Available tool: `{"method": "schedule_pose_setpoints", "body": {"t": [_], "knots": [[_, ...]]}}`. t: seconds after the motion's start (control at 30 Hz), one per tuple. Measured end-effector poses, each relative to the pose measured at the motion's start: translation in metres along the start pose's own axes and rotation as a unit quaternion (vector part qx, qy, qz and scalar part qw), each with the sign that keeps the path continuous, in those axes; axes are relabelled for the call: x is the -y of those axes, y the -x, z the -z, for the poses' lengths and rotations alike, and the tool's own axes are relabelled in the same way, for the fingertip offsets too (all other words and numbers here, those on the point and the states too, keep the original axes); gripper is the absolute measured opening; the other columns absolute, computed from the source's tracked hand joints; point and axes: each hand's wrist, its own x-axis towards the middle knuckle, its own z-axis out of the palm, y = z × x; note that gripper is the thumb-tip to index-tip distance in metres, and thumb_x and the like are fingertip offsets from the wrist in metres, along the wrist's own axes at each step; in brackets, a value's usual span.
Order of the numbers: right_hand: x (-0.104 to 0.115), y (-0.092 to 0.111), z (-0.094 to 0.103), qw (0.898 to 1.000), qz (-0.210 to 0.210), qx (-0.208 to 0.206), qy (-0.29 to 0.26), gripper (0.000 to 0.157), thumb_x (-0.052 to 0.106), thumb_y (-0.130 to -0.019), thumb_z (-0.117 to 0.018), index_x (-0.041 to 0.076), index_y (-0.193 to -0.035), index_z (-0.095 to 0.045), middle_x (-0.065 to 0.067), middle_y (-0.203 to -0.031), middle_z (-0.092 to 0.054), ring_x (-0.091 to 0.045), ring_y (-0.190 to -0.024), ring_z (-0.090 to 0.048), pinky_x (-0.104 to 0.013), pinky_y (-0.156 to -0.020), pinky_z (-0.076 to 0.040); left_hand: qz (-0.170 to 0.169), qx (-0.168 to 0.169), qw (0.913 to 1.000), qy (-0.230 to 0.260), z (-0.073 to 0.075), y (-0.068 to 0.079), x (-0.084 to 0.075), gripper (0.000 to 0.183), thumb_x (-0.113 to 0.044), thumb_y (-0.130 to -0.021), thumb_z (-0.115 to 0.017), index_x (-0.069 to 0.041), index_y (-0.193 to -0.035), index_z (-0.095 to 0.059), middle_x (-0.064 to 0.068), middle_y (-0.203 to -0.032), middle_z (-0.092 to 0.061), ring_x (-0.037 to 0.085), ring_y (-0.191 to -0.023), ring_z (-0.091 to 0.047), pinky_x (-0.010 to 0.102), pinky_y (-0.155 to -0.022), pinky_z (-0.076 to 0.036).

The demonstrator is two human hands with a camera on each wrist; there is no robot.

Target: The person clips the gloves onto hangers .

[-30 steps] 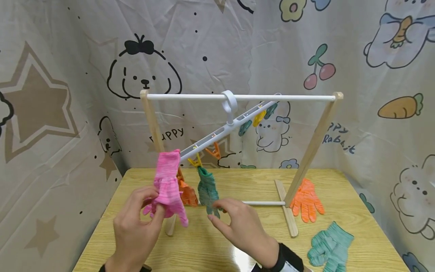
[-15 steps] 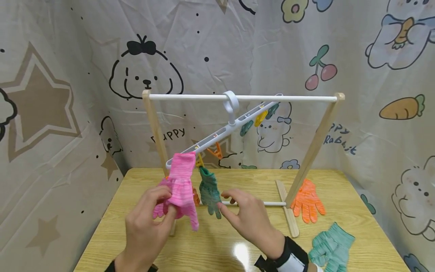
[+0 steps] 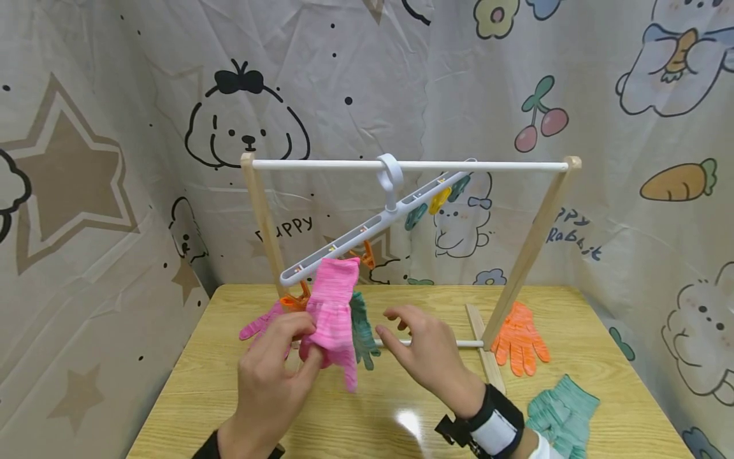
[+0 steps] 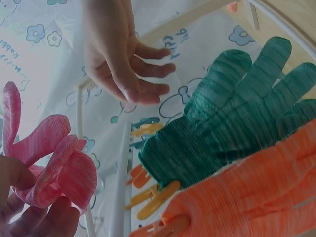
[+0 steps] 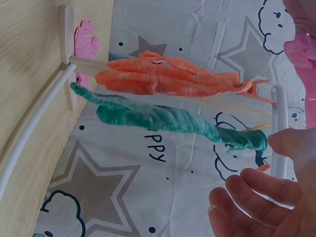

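My left hand [image 3: 281,376] pinches a pink knit glove [image 3: 334,296] between thumb and fingers, its cuff upward, in front of the hanger. Empty, with fingers apart and loosely bent, my right hand [image 3: 427,350] is to the right of a green glove [image 3: 362,331]. That glove hangs by its cuff from a yellow clip [image 4: 158,200]. Beside it an orange glove [image 5: 168,76] hangs from an orange clip [image 4: 165,227]; the held glove mostly hides it in the head view. The white clip hanger [image 3: 344,245] tilts down to the left.
A wooden stand's white top bar [image 3: 321,164] carries the hanger's hook [image 3: 390,175]. Bare yellow [image 3: 439,199], green and orange clips line the hanger. On the table [image 3: 355,427] lie an orange glove [image 3: 518,341], a green glove [image 3: 564,414] and a pink glove [image 3: 260,320].
My left hand has carried the pink glove rightward, so it now covers part of the hanging green glove. My right hand has drawn away from the green glove's fingers to the right.
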Motion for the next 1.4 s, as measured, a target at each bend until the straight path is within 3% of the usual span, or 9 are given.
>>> {"method": "schedule_pose_setpoints", "body": {"t": [0.43, 0.67, 0.83, 1.23, 1.4], "knots": [[-0.016, -0.015, -0.001, 0.999, -0.031, 0.004, 0.022, 0.023, 0.029, -0.09, -0.075, 0.011, -0.104, -0.074, -0.004, -0.094, -0.076, -0.015, -0.075, -0.068, -0.025, -0.06, -0.051, -0.01, 0.04, 0.9987, 0.029, -0.015, 0.007, -0.003, 0.018, 0.0, -0.078, -0.067, -0.005, -0.094, -0.063, 0.005, -0.091, -0.068, 0.009, -0.073, -0.055, 0.017, -0.067, -0.047], [-0.021, -0.022, -0.003, 0.998, -0.057, 0.024, 0.005, 0.025, 0.03, -0.093, -0.073, 0.011, -0.109, -0.073, -0.006, -0.096, -0.075, -0.019, -0.079, -0.07, -0.031, -0.064, -0.054, 0.003, 0.037, 0.9983, 0.046, -0.025, 0.014, -0.003, 0.015, 0.0, -0.081, -0.065, -0.005, -0.094, -0.063, 0.005, -0.089, -0.066, 0.01, -0.074, -0.058, 0.016, -0.073, -0.053], [-0.025, -0.026, -0.003, 0.997, -0.069, 0.023, 0.01, 0.028, 0.032, -0.092, -0.073, 0.01, -0.11, -0.073, -0.007, -0.096, -0.075, -0.021, -0.079, -0.07, -0.033, -0.064, -0.054, 0.006, 0.039, 0.998, 0.049, -0.031, 0.017, -0.004, 0.02, 0.004, -0.077, -0.067, -0.006, -0.094, -0.063, 0.004, -0.089, -0.066, 0.012, -0.076, -0.06, 0.018, -0.075, -0.055], [-0.034, -0.041, 0.006, 0.997, -0.068, 0.011, 0.019, 0.025, 0.032, -0.093, -0.072, 0.01, -0.106, -0.074, -0.006, -0.1, -0.076, -0.019, -0.081, -0.068, -0.032, -0.063, -0.053, 0.005, 0.054, 0.9978, 0.037, -0.042, 0.024, -0.008, 0.027, 0.005, -0.071, -0.07, -0.009, -0.093, -0.064, 0.002, -0.09, -0.07, 0.008, -0.071, -0.059, 0.017, -0.068, -0.051], [-0.038, -0.049, 0.012, 0.998, -0.054, 0.008, 0.013, 0.028, 0.03, -0.093, -0.073, 0.007, -0.109, -0.073, -0.01, -0.1, -0.076, -0.022, -0.082, -0.07, -0.035, -0.066, -0.056, 0.022, 0.081, 0.9959, 0.035, -0.043, 0.028, -0.01, 0.026, 0.002, -0.073, -0.073, -0.009, -0.094, -0.063, 0.001, -0.092, -0.069, 0.005, -0.073, -0.057, 0.013, -0.07, -0.049]]}}
